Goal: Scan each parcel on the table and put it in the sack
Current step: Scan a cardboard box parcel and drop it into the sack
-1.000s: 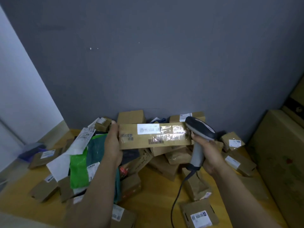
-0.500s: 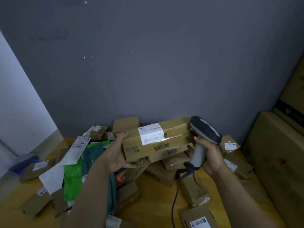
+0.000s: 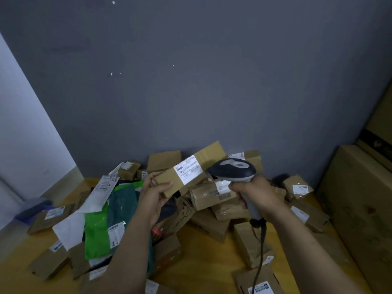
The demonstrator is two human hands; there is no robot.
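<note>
Left hand (image 3: 153, 196) grips the near end of the long cardboard parcel (image 3: 212, 154), thumb across the front and fingers curled behind, holding it up above the heap on the table (image 3: 203, 270). Its white label (image 3: 187, 169) faces us, the print too blurred to read. Right hand (image 3: 256, 192) is wrapped tight round the scanner (image 3: 233, 169) handle; the scanner head hides part of the parcel's lower right edge. The cable (image 3: 262, 251) runs down and gets cut off at the bottom edge.

Worn on the head, wide-angle, looking forward and down over the worktop (image 3: 203, 264) toward the grey wall (image 3: 212, 92). Close in, with the heap of parcels (image 3: 212, 225) near, low in the middle, and the grey wall filling the upper half.
</note>
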